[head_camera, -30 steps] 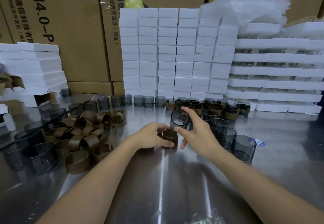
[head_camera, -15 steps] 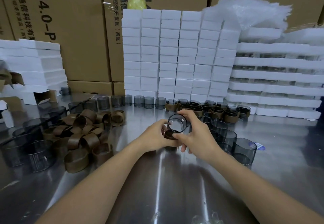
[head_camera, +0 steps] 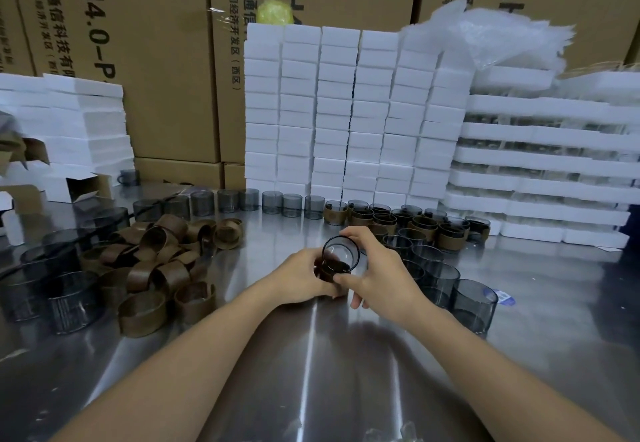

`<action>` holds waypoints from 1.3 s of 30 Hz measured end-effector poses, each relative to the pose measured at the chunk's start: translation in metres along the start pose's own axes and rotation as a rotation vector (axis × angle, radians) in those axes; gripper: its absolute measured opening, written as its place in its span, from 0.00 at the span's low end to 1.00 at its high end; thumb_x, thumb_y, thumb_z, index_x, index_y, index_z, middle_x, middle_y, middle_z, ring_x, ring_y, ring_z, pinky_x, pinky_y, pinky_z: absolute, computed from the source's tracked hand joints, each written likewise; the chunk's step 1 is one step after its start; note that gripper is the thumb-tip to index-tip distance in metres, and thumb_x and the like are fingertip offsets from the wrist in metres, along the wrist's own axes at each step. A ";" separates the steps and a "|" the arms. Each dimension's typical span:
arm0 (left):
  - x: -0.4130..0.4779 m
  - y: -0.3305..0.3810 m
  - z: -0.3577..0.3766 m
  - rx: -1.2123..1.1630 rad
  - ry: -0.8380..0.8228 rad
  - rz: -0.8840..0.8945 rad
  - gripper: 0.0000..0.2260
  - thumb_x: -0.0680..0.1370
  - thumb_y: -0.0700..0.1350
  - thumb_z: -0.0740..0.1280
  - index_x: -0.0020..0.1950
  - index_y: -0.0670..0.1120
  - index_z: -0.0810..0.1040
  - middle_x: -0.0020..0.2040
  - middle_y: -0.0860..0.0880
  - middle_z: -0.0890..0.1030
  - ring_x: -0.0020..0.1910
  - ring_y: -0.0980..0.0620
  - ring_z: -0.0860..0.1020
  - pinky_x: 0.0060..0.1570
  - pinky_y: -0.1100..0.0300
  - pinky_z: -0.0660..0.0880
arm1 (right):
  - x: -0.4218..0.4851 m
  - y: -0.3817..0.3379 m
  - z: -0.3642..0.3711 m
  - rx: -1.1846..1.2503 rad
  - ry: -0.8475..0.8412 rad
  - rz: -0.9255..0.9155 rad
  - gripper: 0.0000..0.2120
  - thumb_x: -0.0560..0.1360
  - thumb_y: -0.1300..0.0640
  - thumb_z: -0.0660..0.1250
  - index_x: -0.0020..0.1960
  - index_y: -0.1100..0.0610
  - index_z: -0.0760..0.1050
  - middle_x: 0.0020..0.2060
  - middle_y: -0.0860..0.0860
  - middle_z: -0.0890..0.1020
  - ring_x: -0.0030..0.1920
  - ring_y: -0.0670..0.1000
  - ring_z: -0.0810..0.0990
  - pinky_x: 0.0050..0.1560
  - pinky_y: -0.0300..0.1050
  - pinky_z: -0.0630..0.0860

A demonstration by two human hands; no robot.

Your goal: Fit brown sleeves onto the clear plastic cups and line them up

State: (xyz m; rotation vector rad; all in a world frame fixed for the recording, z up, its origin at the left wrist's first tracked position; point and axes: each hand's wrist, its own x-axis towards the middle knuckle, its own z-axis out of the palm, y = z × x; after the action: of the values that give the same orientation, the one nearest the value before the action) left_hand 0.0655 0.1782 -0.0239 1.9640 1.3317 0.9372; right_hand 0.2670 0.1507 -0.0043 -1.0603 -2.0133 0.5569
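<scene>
A shiny metal table (head_camera: 311, 355) stands in front of big brown cardboard boxes (head_camera: 156, 60) and tall stacks of white foam blocks (head_camera: 346, 112). On the left lies a pile of loose brown sleeves (head_camera: 156, 261). In the middle, near the person, the left hand (head_camera: 301, 277) curls its fingers round one brown ring-shaped sleeve (head_camera: 326, 273). A second ago this sleeve stood on the table and the cup hung above it. Now the round clear grey plastic cup (head_camera: 341, 253) has its bottom pushed into the sleeve, so I think it only needs a last push. The cup is tipped: its open mouth points up and toward the person, its bottom points down and away, and its middle line slants the same way. The right hand (head_camera: 384, 272) pinches the cup with thumb and fingers. Further right wait bare clear cups (head_camera: 471, 303), and far behind them stand cups with sleeves on (head_camera: 422, 227).
</scene>
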 end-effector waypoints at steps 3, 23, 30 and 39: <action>0.000 0.000 -0.002 -0.020 -0.018 0.003 0.15 0.71 0.45 0.84 0.55 0.51 0.86 0.50 0.52 0.87 0.50 0.53 0.84 0.58 0.57 0.80 | -0.001 0.002 -0.001 -0.069 -0.032 -0.032 0.38 0.79 0.60 0.77 0.73 0.26 0.63 0.68 0.40 0.76 0.34 0.51 0.88 0.46 0.40 0.84; -0.001 -0.001 -0.006 0.065 0.007 0.006 0.14 0.70 0.41 0.82 0.53 0.49 0.87 0.50 0.48 0.88 0.52 0.48 0.86 0.56 0.52 0.82 | 0.000 -0.005 0.024 -0.375 -0.021 -0.066 0.22 0.83 0.39 0.66 0.74 0.32 0.61 0.69 0.45 0.69 0.59 0.64 0.81 0.60 0.60 0.80; -0.004 0.002 -0.002 0.131 0.040 0.040 0.12 0.67 0.44 0.76 0.49 0.56 0.85 0.46 0.55 0.88 0.47 0.60 0.84 0.49 0.62 0.80 | -0.004 -0.007 0.026 -0.326 0.070 -0.084 0.21 0.76 0.44 0.69 0.68 0.34 0.71 0.59 0.42 0.74 0.56 0.56 0.81 0.59 0.55 0.80; -0.006 -0.002 -0.002 0.153 0.055 0.109 0.14 0.67 0.46 0.77 0.50 0.59 0.83 0.46 0.64 0.85 0.51 0.65 0.82 0.50 0.70 0.77 | -0.003 -0.005 0.026 -0.340 0.109 -0.105 0.23 0.72 0.39 0.64 0.67 0.31 0.72 0.52 0.40 0.77 0.52 0.51 0.81 0.55 0.53 0.81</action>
State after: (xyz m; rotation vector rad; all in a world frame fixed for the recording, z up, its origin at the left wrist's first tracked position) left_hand 0.0621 0.1736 -0.0254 2.1594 1.3746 0.9709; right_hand 0.2450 0.1447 -0.0176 -1.1469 -2.0967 0.0989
